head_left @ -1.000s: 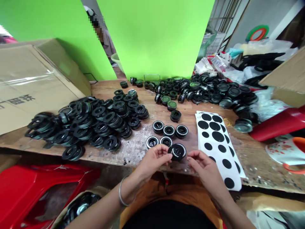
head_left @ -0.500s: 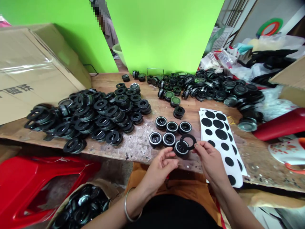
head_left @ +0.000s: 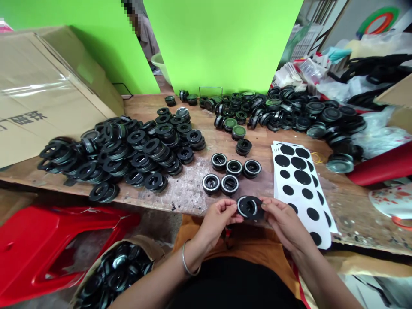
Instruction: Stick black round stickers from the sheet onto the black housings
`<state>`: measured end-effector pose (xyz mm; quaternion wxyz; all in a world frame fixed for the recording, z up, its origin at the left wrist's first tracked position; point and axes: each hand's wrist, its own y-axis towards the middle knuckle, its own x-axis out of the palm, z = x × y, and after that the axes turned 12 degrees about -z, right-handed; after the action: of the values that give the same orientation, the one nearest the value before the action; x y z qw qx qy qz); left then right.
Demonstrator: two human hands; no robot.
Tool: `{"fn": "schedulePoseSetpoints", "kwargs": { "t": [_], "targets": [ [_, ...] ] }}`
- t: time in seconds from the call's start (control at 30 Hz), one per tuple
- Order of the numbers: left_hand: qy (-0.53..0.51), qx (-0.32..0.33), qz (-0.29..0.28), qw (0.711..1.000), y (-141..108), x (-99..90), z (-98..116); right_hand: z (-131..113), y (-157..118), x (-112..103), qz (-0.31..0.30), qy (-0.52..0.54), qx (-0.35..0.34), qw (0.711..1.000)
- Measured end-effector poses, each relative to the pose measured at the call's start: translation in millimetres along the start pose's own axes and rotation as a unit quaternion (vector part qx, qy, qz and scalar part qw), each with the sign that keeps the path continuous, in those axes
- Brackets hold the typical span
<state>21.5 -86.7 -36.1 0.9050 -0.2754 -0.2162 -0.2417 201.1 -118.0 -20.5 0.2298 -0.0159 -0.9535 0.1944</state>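
Observation:
Both of my hands grip one black round part (head_left: 248, 207) with a silver rim, held just above the near edge of the wooden table (head_left: 193, 195). My left hand (head_left: 219, 219) pinches its left side and my right hand (head_left: 283, 223) its right side. Beyond it, several finished parts (head_left: 231, 171) with silver rims sit in two short rows. A white sheet (head_left: 301, 189) of black round stickers lies to the right of my right hand.
A big heap of black rings (head_left: 122, 152) covers the table's left half, another pile (head_left: 299, 113) the back right. A cardboard box (head_left: 41, 94) stands at left. A red stool (head_left: 48, 249) and a bag of rings (head_left: 112, 274) sit below left. A person stands behind.
Half a second ago my right hand held a black ring over a part on the table and my left hand was free. Now both hands hold the part, lifted toward me.

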Motion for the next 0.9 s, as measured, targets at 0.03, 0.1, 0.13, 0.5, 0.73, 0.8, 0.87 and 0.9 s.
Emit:
{"fn": "schedulePoseSetpoints", "kwargs": {
  "t": [0.03, 0.1, 0.13, 0.5, 0.73, 0.8, 0.87, 0.9],
  "targets": [
    [-0.002, 0.002, 0.001, 1.000, 0.9, -0.9, 0.4, 0.8, -0.8, 0.2, 0.002, -0.002, 0.000, 1.000],
    [-0.006, 0.004, 0.006, 1.000, 3.0, -2.3, 1.1, 2.6, 0.4, 0.0, 0.007, -0.002, 0.004, 1.000],
    [-0.009, 0.003, 0.009, 1.000, 4.1, -2.8, 1.3, 3.6, 1.8, -0.6, 0.005, -0.002, 0.009, 1.000],
    [-0.029, 0.008, 0.019, 0.999, 8.6, -4.0, 2.3, 9.3, 11.9, -10.2, -0.008, -0.068, 0.034, 0.997],
    [-0.029, 0.003, 0.016, 0.999, 10.3, -5.6, 2.6, 5.4, 14.8, -7.3, -0.006, -0.069, 0.036, 0.997],
    [-0.029, 0.002, 0.016, 0.999, 10.2, -5.9, 2.9, 4.2, 15.7, -7.1, -0.010, -0.068, 0.043, 0.997],
    [-0.029, 0.001, 0.015, 0.999, 10.3, -6.0, 3.2, 3.2, 16.5, -7.2, -0.013, -0.068, 0.050, 0.996],
    [-0.030, 0.001, 0.014, 0.999, 10.3, -5.9, 3.2, 2.9, 16.8, -7.4, -0.014, -0.069, 0.052, 0.996]
  ]
}}
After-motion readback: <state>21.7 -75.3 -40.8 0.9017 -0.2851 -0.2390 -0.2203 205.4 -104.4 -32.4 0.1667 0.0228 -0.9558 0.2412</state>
